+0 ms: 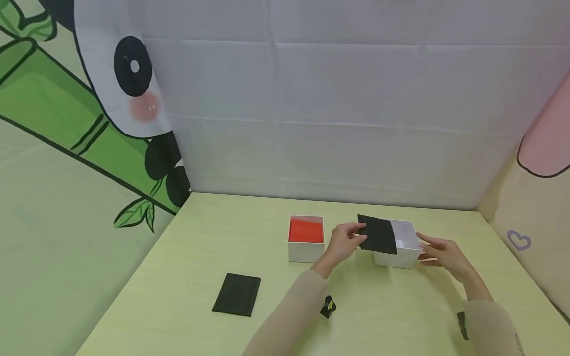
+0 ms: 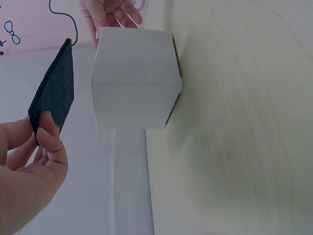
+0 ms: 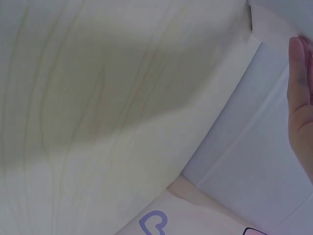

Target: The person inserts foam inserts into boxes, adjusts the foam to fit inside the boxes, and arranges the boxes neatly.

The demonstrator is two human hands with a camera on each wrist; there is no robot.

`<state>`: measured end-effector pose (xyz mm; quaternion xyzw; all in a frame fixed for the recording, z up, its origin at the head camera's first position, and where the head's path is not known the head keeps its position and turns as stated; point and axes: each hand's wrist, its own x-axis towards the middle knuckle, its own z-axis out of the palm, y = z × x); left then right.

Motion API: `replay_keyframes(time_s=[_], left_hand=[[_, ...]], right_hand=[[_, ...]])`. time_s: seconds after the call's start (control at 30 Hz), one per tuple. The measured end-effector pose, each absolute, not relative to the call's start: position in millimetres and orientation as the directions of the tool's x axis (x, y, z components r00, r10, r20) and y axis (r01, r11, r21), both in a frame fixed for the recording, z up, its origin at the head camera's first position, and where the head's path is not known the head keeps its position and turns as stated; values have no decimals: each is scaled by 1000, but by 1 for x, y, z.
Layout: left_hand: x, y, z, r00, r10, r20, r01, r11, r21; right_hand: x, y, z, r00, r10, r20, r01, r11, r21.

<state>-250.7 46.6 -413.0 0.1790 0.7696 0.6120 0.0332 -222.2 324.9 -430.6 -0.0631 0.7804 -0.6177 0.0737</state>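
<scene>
My left hand (image 1: 341,243) pinches a thin black felt-like sheet (image 1: 378,236) by its left edge. In the head view the sheet covers the left part of an open white box (image 1: 395,258); the left wrist view has the sheet (image 2: 56,88) beside the box (image 2: 134,78), apart from its walls. White shows inside the uncovered part of the box. My right hand (image 1: 445,256) rests its extended fingers against the box's right side. Only part of the right hand (image 3: 301,98) appears in the right wrist view.
Left of the box stands another open white box (image 1: 306,252) holding something red (image 1: 306,231). A second black sheet (image 1: 237,294) lies flat at the table's left. A small black-and-yellow piece (image 1: 328,307) lies by my left sleeve, and a dark piece (image 1: 462,325) by my right sleeve.
</scene>
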Motion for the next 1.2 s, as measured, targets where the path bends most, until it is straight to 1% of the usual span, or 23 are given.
replay_keyframes(time_s=[0.13,0.33,0.53,0.87,1.2], left_hand=[[-254,55,-416,-939,303,164,228,191,955],[-258,67,-418,-948,284,142,201,190,961],[-264,76,-421,-956,265,124,185,222,957],[-273,88,-420,-951,266,156,229,272,934],[-275,100,-425,-953,270,140,220,296,929]], right_hand=[[-223,324,-431,-984,-172,-40,-3,246,-969],[-223,326,-433,-984,-176,-40,-1,225,-974],[-222,325,-433,-983,-180,-33,-4,201,-980],[-222,322,-434,-983,-184,-27,-6,178,-984],[-222,325,-437,-980,-196,-16,-24,200,-980]])
